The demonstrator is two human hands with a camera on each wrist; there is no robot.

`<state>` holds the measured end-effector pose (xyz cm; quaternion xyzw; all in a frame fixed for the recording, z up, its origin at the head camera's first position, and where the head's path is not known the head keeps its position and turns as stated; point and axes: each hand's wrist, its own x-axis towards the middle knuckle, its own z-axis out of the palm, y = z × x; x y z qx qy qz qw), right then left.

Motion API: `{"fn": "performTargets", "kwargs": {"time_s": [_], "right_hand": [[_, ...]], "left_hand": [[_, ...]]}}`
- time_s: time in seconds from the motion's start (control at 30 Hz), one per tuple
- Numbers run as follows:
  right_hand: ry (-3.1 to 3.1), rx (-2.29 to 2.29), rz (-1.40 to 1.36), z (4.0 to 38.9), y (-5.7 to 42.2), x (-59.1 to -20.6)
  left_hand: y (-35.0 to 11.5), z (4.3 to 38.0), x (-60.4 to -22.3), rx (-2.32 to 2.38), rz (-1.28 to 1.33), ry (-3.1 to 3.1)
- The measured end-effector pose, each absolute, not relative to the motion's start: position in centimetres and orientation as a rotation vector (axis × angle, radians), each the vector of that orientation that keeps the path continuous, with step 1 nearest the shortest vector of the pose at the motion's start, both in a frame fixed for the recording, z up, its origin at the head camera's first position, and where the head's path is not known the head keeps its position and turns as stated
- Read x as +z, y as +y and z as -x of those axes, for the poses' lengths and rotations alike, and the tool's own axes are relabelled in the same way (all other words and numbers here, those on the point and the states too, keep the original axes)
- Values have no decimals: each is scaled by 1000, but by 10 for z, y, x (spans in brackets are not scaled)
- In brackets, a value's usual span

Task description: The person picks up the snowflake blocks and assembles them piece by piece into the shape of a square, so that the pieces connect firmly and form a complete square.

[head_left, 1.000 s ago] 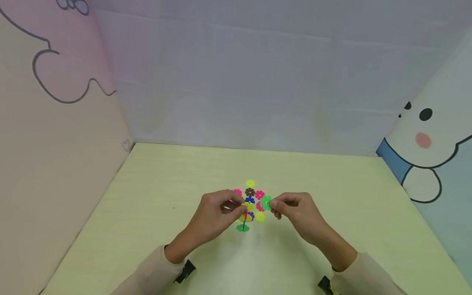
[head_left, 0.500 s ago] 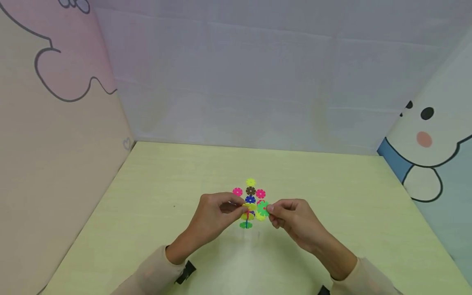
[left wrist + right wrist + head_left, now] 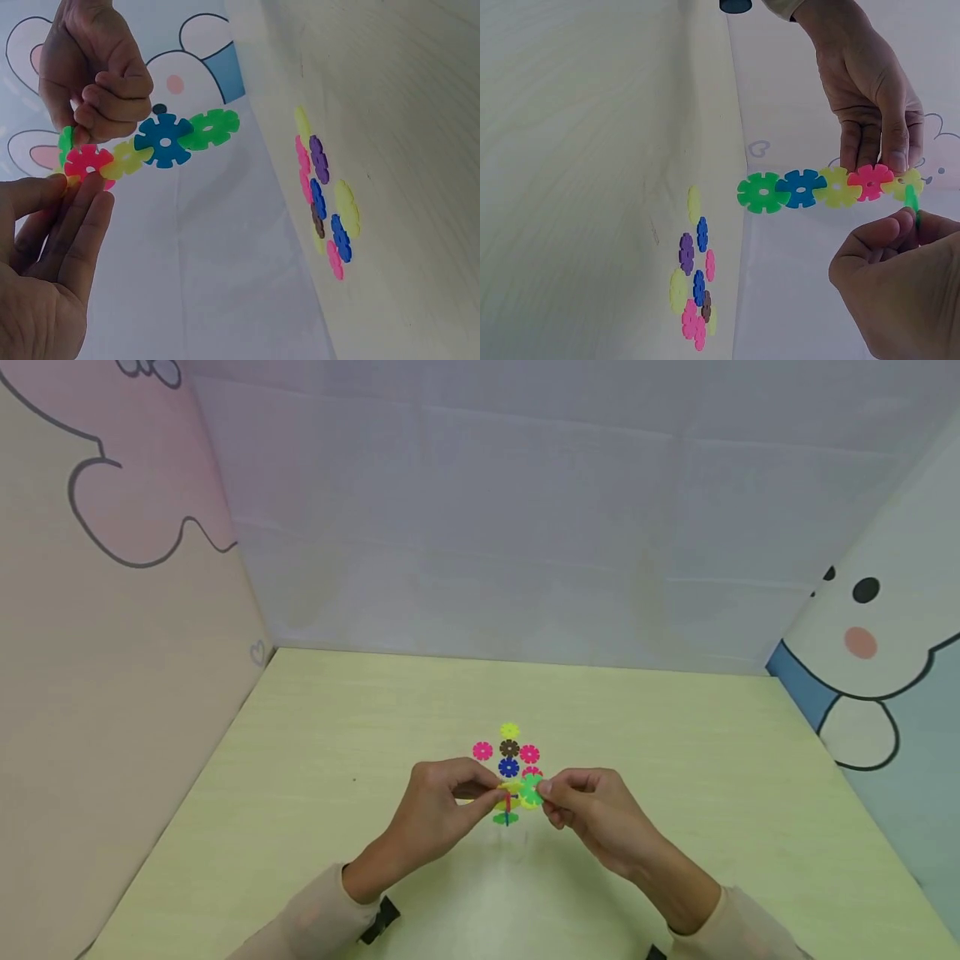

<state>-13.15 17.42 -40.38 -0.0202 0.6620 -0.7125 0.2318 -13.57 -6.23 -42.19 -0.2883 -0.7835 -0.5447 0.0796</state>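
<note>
My left hand (image 3: 438,810) pinches one end of a chain of interlocking snowflake discs above the table. In the right wrist view the chain runs from a green disc (image 3: 754,196) through a blue disc (image 3: 801,196), a yellow disc (image 3: 834,196) and a pink disc (image 3: 864,187) to another yellow disc at the left fingertips. Between thumb and fingers, my right hand (image 3: 603,818) pinches a loose green disc (image 3: 532,788). That disc is seen edge-on in the right wrist view, right at the yellow end disc.
Several loose discs lie on the pale table (image 3: 337,718) beyond the hands, among them a brown disc (image 3: 509,748), a dark blue disc (image 3: 508,767) and a purple disc (image 3: 319,159). A fabric backdrop (image 3: 465,527) stands behind, with printed side panels left and right.
My right hand has moved left and slightly down, bringing its green disc to the chain. The left hand has shifted a little to the right with the chain.
</note>
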Motion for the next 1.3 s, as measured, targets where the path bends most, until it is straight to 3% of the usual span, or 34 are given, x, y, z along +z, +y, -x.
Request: {"fn": "performTargets", "kwargs": {"time_s": [0.73,1.3], "right_hand": [[1838,-1949,-60,122,171,-406],[1747,-1904,91,130,174,-413]], "left_hand": [[-58,135,-428,-1531,948,-2418],[-54,138,-429,-1382,1005,-2449]]}}
